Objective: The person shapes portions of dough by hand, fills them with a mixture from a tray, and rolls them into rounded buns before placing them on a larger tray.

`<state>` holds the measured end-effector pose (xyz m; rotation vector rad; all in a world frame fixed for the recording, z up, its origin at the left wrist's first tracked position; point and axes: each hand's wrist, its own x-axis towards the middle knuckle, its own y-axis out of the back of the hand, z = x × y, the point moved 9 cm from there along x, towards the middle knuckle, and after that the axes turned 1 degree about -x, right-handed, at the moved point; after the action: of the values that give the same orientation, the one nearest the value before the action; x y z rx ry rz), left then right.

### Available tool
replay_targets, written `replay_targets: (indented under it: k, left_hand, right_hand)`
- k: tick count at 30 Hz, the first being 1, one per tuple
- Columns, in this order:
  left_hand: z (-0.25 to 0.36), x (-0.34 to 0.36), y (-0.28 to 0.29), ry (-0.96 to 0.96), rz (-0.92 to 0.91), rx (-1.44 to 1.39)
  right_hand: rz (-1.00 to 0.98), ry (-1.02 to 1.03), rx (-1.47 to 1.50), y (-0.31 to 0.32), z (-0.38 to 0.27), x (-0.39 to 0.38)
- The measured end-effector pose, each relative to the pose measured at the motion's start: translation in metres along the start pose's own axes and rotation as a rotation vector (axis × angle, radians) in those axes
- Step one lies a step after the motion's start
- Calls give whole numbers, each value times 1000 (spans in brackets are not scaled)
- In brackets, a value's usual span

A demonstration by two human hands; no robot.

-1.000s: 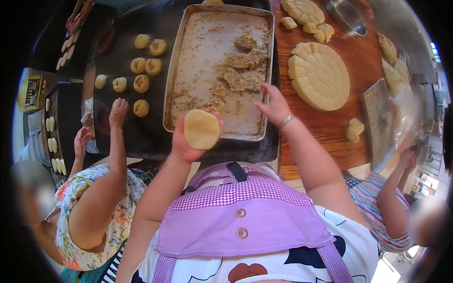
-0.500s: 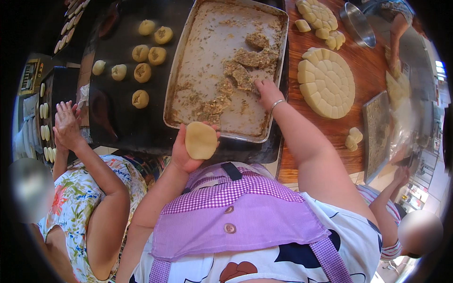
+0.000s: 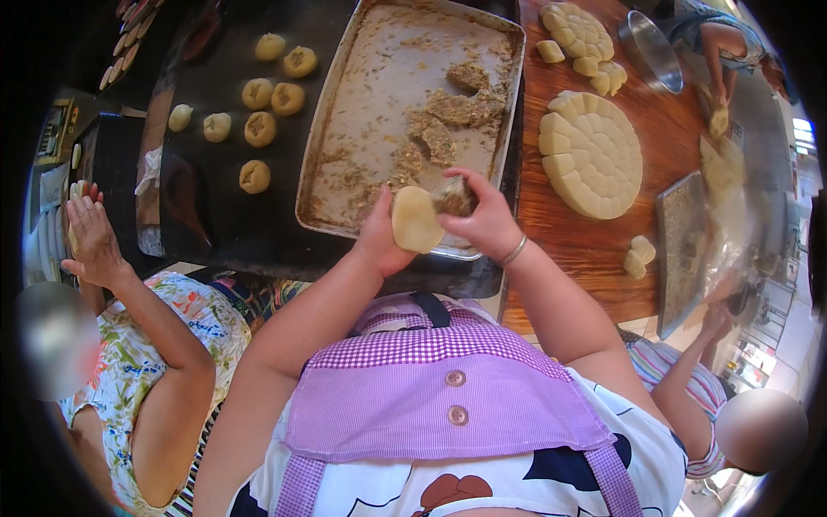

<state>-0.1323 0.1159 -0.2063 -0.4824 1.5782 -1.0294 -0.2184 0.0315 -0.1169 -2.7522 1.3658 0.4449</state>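
A flat round of pale dough (image 3: 416,221) rests in my left hand (image 3: 381,237), whose fingers curl under and behind it. Pinched in my right hand (image 3: 489,222) is a lump of brownish filling (image 3: 454,196), held right beside the dough's right edge. Both hands are over the near edge of a large metal tray (image 3: 362,112). More of the same filling (image 3: 465,108) lies smeared and clumped along the tray's middle and right side. Several filled dough balls (image 3: 259,130) sit left of the tray on a dark surface.
A big scored dough disc (image 3: 592,155) lies on the wooden table (image 3: 551,267) at right, near smaller dough pieces (image 3: 639,256) and a metal bowl (image 3: 653,52). One co-worker's hands (image 3: 95,233) press together at left; other people work at the right.
My right hand has lifted a lump of filling from the tray and brought it to the dough. My left hand has moved right and slightly up with the dough round.
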Motion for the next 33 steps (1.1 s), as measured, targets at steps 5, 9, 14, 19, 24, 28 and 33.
replay_targets:
  k: [5,9,14,19,24,28,33]
  left_hand:
    - [-16,-4,-46,16,-163,100]
    - [-23,-19,-54,-49,65,280]
    - [-25,-5,-42,-227,0,269]
    - [-26,-12,-39,-403,73,325]
    - [-27,-29,-68,-195,-69,127]
    - [-7,-27,-53,-162,-121,63]
    - [-2,-27,-65,-183,-169,-5]
  right_hand:
    - [-68,382,-652,-23,-34,-23]
    - [-30,368,-667,-24,-48,-35]
    - [255,366,-611,-21,-32,-30]
    - [329,508,-573,-28,-35,-43]
    - [190,352,-866,-44,-33,-32]
    - [21,70,208,-11,-6,11]
    - [266,-367,-741,76,83,9]
